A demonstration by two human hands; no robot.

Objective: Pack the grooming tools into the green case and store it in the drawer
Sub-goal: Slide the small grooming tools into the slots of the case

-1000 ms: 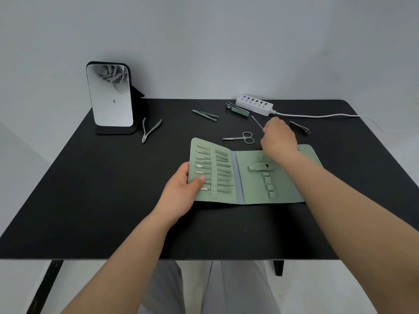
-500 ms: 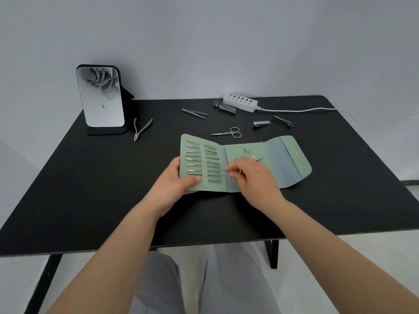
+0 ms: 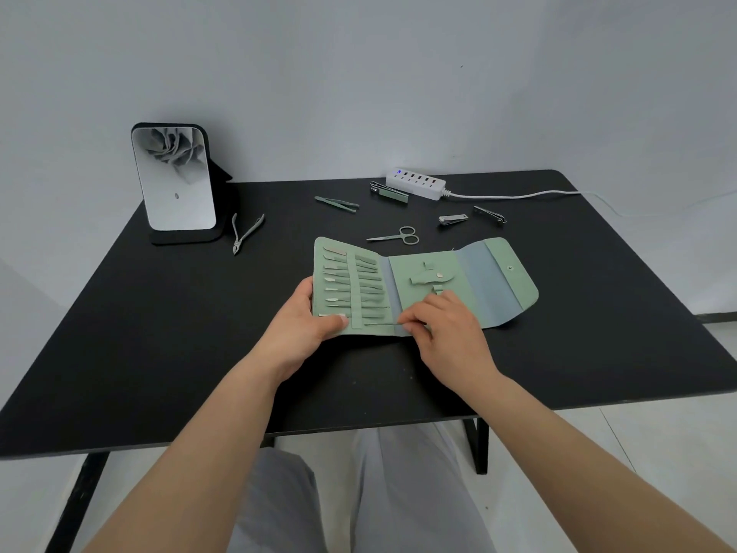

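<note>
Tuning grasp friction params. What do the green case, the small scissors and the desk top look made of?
Green case: looks like matte faux leather or felt-backed fabric; it folds softly, with a metal snap.
Small scissors: brushed steel blades by their pale sheen; the loops look grey-green, perhaps coated.
Desk top: matte black, probably laminate or a mat; dull, few reflections.

Table top (image 3: 159,333): matte black, plain; legs black.
Case (image 3: 422,273): pale sage green outside and on its tool panels, grey-blue lining bands at the folds, one silver snap stud.
Tools in the loops: silver tips, green handles.
Scissors (image 3: 399,235): silver blades, grey-green finger rings.
Tweezers (image 3: 337,203): dull green.
Cuticle nipper (image 3: 245,232): bare steel grey.
Nail clippers (image 3: 452,219): silver.
Large clipper (image 3: 389,192): silver with green face.
Power strip (image 3: 414,186): white, blue indicator light, white cord.
Mirror (image 3: 175,179): black frame and stand.
Wall: plain pale grey.
Trousers: light grey.
</note>
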